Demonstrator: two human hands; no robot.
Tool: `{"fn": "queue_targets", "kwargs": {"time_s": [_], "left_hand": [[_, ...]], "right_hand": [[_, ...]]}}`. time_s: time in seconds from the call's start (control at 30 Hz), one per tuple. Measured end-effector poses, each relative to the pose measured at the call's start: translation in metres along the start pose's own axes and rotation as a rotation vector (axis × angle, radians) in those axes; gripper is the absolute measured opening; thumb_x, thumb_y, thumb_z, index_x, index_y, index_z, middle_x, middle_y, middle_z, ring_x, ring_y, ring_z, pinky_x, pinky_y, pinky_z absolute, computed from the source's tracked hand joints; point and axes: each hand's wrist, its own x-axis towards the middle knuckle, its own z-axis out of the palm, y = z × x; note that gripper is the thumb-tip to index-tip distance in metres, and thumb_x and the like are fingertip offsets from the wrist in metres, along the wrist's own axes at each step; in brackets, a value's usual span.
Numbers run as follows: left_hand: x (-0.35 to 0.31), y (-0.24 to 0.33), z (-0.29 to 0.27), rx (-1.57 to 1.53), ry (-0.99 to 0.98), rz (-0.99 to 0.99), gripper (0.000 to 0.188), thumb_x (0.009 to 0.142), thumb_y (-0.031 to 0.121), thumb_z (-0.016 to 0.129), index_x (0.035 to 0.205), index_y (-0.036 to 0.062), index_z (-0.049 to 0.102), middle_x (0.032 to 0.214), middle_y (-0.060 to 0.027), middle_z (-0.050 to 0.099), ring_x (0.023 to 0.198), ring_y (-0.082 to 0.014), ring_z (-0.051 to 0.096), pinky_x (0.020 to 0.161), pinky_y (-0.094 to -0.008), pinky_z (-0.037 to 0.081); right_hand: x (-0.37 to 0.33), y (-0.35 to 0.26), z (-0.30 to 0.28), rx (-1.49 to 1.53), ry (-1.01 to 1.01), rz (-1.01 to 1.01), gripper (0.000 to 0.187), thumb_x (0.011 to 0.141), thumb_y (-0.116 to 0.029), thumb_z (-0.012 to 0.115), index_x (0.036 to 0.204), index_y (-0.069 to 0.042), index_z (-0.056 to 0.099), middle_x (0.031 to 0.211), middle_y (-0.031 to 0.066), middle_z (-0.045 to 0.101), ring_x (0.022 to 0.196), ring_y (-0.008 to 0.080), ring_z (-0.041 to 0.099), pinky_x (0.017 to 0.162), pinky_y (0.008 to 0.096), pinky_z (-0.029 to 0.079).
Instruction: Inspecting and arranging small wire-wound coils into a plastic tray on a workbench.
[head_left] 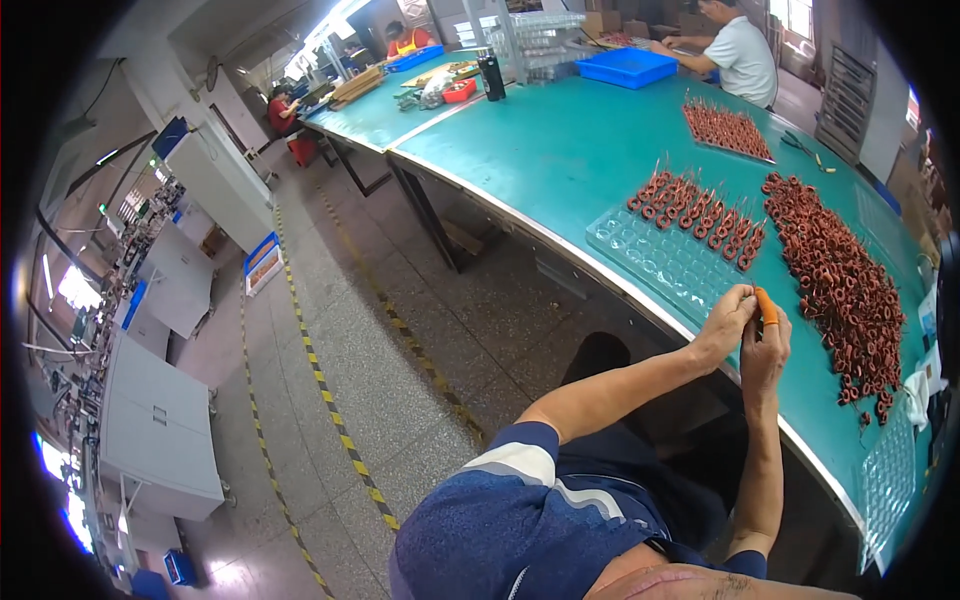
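My left hand [728, 322] and my right hand [767, 352] meet at the table's near edge, fingertips pinched together. An orange finger cot [767, 306] covers one finger of the right hand. Whatever sits between the fingertips is mostly hidden; only a speck of reddish colour shows there. Just beyond the left hand lies a clear plastic tray [655, 262] with round pockets. Its far part holds rows of copper-red wire-wound rings [700, 215], their wire leads standing up. Right of the hands spreads a large heap of similar rings [835, 285].
A filled tray of rings [727, 130] and pliers [803, 150] lie farther back on the green table [530, 150]. Another clear tray [888, 490] is at the near right. A blue bin [627, 68] stands by a seated co-worker [742, 55]. A black bottle [491, 76] stands farther left.
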Motion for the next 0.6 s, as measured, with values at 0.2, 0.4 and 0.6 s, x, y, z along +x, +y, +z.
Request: {"fn": "queue_targets", "kwargs": {"time_s": [0.2, 0.4, 0.6], "left_hand": [[0.004, 0.035, -0.029, 0.136, -0.113, -0.075, 0.017, 0.09, 0.018, 0.062, 0.088, 0.0018, 0.062, 0.074, -0.0057, 0.063, 0.06, -0.0141, 0.06, 0.052, -0.0283, 0.05], [0.012, 0.086, -0.044, 0.6, -0.389, -0.275, 0.019, 0.092, 0.018, 0.061, 0.099, 0.0008, 0.064, 0.071, 0.0017, 0.056, 0.06, -0.0054, 0.052, 0.052, -0.0206, 0.042], [-0.01, 0.106, -0.029, 0.515, -0.435, -0.249, 0.018, 0.089, 0.016, 0.064, 0.1, 0.0019, 0.063, 0.072, 0.0014, 0.058, 0.06, -0.0055, 0.053, 0.052, -0.0199, 0.042]], "right_hand": [[0.012, -0.003, -0.033, 0.53, -0.057, 0.495, 0.049, 0.084, -0.015, 0.066, 0.13, -0.003, 0.053, 0.104, 0.0091, 0.064, 0.098, 0.0176, 0.059, 0.088, 0.0309, 0.045], [0.019, 0.002, -0.034, 0.755, -0.277, 0.568, 0.024, 0.091, -0.017, 0.062, 0.104, 0.004, 0.064, 0.086, 0.0074, 0.067, 0.072, 0.0109, 0.061, 0.065, 0.0244, 0.05], [0.027, -0.024, -0.047, 0.897, -0.27, 0.722, 0.02, 0.09, -0.013, 0.063, 0.103, 0.003, 0.065, 0.084, 0.0064, 0.066, 0.068, 0.0098, 0.058, 0.06, 0.0222, 0.047]]}}
